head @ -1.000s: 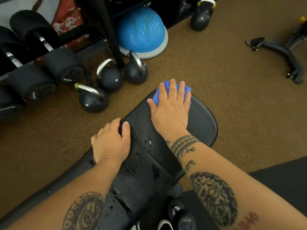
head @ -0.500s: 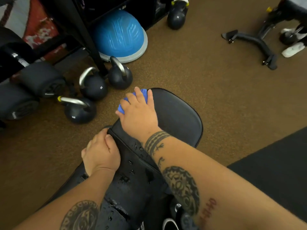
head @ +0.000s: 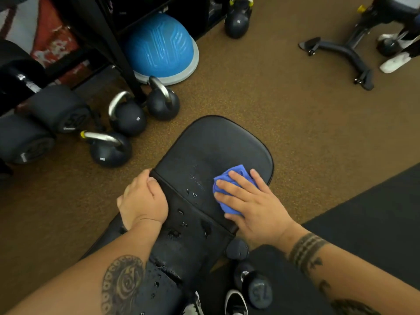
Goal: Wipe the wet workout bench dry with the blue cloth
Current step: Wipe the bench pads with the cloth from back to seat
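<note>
The black padded workout bench (head: 211, 144) runs from the bottom left up to a rounded seat pad in the middle of the view. Water drops lie near the gap between the pads and further down the back pad. My right hand (head: 252, 208) lies flat on the bunched blue cloth (head: 229, 185) at the seat pad's near right side, fingers spread over it. My left hand (head: 143, 201) grips the bench's left edge, at the near left corner of the seat pad.
Three dark kettlebells (head: 127, 114) and large dumbbells (head: 56, 110) stand on the brown floor to the left. A blue balance dome (head: 161, 46) leans by a black rack. Another bench base (head: 345, 53) sits top right. A dumbbell (head: 259, 292) lies under my right arm.
My right hand has swept the blue cloth from the seat pad's far left edge across to its near right side. The left hand keeps its grip on the bench edge.
</note>
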{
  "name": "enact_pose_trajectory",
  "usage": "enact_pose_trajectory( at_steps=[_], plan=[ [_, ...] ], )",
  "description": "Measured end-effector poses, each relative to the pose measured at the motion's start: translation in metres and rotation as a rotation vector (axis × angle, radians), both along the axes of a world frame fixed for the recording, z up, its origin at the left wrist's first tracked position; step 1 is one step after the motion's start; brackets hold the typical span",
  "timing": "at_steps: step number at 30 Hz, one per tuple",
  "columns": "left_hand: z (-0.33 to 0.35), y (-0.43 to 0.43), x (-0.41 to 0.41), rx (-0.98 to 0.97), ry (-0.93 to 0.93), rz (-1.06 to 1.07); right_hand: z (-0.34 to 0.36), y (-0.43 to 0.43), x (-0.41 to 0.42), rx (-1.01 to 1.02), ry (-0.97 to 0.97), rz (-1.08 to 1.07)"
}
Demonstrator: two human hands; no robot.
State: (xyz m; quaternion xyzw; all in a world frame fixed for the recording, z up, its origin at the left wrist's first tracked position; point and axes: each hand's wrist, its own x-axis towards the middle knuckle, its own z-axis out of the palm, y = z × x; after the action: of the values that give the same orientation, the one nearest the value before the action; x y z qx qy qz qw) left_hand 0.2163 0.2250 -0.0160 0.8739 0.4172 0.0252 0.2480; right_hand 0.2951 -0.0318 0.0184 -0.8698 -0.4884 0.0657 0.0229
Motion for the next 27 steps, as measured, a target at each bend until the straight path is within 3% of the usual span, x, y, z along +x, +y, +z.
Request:
enact_pose_trajectory(
  at_steps=[4,8,12,16,22,24,27],
  plan=[
    [-0.002,0.000,0.001,0.001,0.005,-0.008,-0.004,0.082,-0.017,0.007,0.013,-0.247],
    [-0.005,0.002,0.001,0.008,0.020,-0.013,-0.011,0.129,-0.024,0.057,0.089,-0.181],
    [-0.004,0.001,0.002,0.009,-0.011,0.001,-0.012,0.063,-0.029,0.017,0.049,-0.047],
    [-0.001,-0.001,0.000,0.010,-0.018,0.001,-0.004,0.009,-0.013,0.029,-0.015,-0.342],
    [-0.006,0.000,0.000,0.033,-0.022,-0.015,0.005,0.097,0.083,0.206,0.002,-0.901],
    [-0.009,0.000,0.000,0.045,-0.027,-0.027,0.006,0.133,0.098,0.183,-0.056,-0.856],
    [-0.009,0.000,0.000,0.047,-0.034,-0.038,-0.001,0.180,0.072,0.100,-0.162,-0.408]
  ],
)
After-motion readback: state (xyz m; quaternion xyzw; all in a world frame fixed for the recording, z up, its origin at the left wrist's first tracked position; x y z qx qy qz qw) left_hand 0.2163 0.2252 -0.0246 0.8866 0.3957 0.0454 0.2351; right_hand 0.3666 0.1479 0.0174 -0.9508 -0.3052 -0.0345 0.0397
